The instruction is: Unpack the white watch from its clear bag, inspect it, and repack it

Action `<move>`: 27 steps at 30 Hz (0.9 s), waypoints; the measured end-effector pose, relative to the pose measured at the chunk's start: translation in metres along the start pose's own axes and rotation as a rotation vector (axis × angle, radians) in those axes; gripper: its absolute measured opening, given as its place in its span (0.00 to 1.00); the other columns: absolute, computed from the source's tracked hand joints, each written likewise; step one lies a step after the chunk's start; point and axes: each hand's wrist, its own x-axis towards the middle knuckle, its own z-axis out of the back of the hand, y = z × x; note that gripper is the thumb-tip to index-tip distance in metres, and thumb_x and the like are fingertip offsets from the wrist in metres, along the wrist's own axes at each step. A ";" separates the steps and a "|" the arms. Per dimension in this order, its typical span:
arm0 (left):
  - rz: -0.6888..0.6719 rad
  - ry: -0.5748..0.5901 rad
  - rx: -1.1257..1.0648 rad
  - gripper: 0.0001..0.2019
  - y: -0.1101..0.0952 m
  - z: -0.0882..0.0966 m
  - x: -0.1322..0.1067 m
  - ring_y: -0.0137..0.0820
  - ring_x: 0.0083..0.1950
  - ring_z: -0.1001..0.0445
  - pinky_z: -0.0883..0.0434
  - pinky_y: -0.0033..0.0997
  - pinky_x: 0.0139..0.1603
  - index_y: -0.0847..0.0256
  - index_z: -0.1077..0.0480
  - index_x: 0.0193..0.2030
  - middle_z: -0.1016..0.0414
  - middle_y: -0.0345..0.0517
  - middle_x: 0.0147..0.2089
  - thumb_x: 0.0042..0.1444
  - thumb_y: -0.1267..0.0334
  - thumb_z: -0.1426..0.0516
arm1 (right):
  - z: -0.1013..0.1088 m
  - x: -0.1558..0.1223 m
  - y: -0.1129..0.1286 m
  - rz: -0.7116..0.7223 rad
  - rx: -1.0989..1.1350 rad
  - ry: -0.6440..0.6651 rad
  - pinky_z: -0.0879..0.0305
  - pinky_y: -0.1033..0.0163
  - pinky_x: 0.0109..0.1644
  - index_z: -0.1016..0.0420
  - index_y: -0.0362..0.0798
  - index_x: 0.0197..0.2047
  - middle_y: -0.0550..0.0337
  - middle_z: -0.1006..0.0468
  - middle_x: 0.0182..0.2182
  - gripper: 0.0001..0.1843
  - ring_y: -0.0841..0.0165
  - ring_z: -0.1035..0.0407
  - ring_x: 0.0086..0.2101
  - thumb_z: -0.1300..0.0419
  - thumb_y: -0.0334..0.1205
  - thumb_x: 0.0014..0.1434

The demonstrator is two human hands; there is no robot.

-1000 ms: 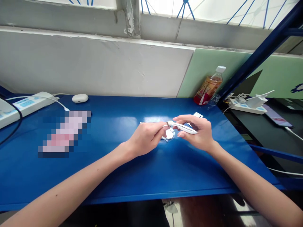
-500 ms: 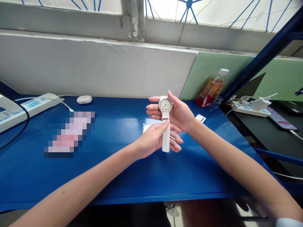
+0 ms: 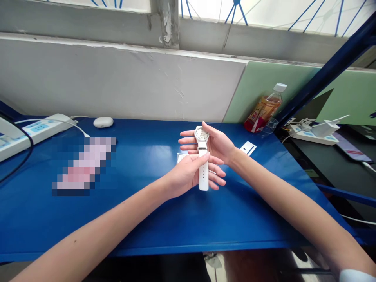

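Note:
A white wristwatch (image 3: 203, 158) with a round pale dial hangs upright above the blue table (image 3: 147, 203), its strap pointing down. My right hand (image 3: 219, 147) is raised palm up behind the watch, thumb against the dial, fingers stretched out to the left. My left hand (image 3: 185, 174) pinches the strap just below the dial between thumb and fingers. A small clear plastic packet (image 3: 180, 157) lies on the table behind my left hand.
A white earbud case (image 3: 103, 122) and a power strip (image 3: 35, 131) with cables sit at the far left. A bottle of orange drink (image 3: 264, 109) stands at the back right, a small white card (image 3: 248, 148) near it. A second power strip (image 3: 311, 133) lies beyond the right edge.
A second ago both hands held the watch low and flat over the table. They lifted it, and it now hangs upright with the dial facing me; it has sunk slightly since half a second ago.

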 end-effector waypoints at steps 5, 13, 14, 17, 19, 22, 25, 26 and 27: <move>0.032 -0.019 0.046 0.20 -0.002 0.001 0.000 0.33 0.30 0.19 0.24 0.25 0.25 0.70 0.25 0.45 0.20 0.53 0.35 0.74 0.61 0.55 | -0.003 0.000 0.000 0.003 0.029 0.029 0.27 0.55 0.55 0.26 0.33 0.53 0.40 0.17 0.47 0.38 0.59 0.21 0.46 0.67 0.53 0.73; 0.050 -0.052 0.028 0.22 0.001 -0.001 0.001 0.36 0.35 0.17 0.22 0.33 0.36 0.70 0.26 0.44 0.19 0.56 0.36 0.73 0.55 0.54 | -0.007 -0.005 0.008 0.085 -0.017 0.005 0.26 0.63 0.53 0.25 0.38 0.52 0.47 0.16 0.46 0.24 0.65 0.21 0.46 0.60 0.39 0.74; 0.049 -0.046 0.025 0.22 0.001 -0.002 0.001 0.37 0.36 0.17 0.22 0.33 0.36 0.70 0.26 0.44 0.19 0.56 0.36 0.74 0.55 0.55 | -0.007 -0.005 0.009 0.091 -0.022 0.003 0.25 0.63 0.51 0.25 0.38 0.52 0.48 0.16 0.46 0.26 0.65 0.21 0.46 0.62 0.41 0.74; 0.046 -0.051 0.037 0.24 0.003 -0.003 0.001 0.38 0.35 0.17 0.22 0.34 0.34 0.71 0.26 0.42 0.19 0.56 0.36 0.74 0.56 0.57 | -0.008 -0.006 0.012 0.086 -0.038 0.001 0.24 0.59 0.49 0.26 0.41 0.53 0.48 0.16 0.45 0.31 0.63 0.20 0.44 0.66 0.47 0.75; 0.043 -0.062 0.051 0.24 0.004 -0.003 0.001 0.38 0.35 0.17 0.23 0.34 0.34 0.71 0.26 0.42 0.19 0.57 0.36 0.74 0.56 0.57 | -0.008 -0.006 0.012 0.072 -0.038 0.021 0.24 0.55 0.49 0.26 0.42 0.54 0.47 0.16 0.45 0.35 0.61 0.21 0.45 0.68 0.52 0.74; 0.030 -0.076 0.069 0.23 0.004 -0.002 0.001 0.38 0.35 0.17 0.22 0.34 0.35 0.71 0.26 0.41 0.19 0.56 0.35 0.74 0.56 0.56 | -0.010 -0.008 0.014 0.055 -0.041 0.042 0.25 0.54 0.52 0.25 0.39 0.53 0.44 0.17 0.48 0.39 0.58 0.22 0.48 0.70 0.56 0.72; 0.000 -0.088 0.096 0.22 0.004 0.000 0.000 0.34 0.29 0.19 0.23 0.32 0.33 0.70 0.27 0.41 0.21 0.52 0.30 0.72 0.52 0.52 | -0.013 -0.010 0.015 0.050 -0.075 0.028 0.28 0.56 0.56 0.23 0.37 0.52 0.41 0.19 0.50 0.40 0.58 0.24 0.52 0.68 0.58 0.72; -0.014 -0.087 0.107 0.22 0.005 0.001 -0.001 0.33 0.27 0.20 0.23 0.32 0.32 0.69 0.27 0.41 0.22 0.50 0.28 0.71 0.51 0.51 | -0.014 -0.011 0.016 0.051 -0.088 0.028 0.29 0.56 0.58 0.23 0.36 0.52 0.41 0.19 0.51 0.40 0.58 0.25 0.53 0.67 0.58 0.71; -0.025 -0.083 0.117 0.21 0.005 0.002 -0.001 0.32 0.25 0.21 0.23 0.31 0.31 0.69 0.27 0.41 0.22 0.49 0.27 0.70 0.50 0.49 | -0.015 -0.011 0.016 0.054 -0.099 0.032 0.31 0.56 0.60 0.23 0.36 0.52 0.41 0.20 0.52 0.40 0.58 0.26 0.54 0.66 0.58 0.71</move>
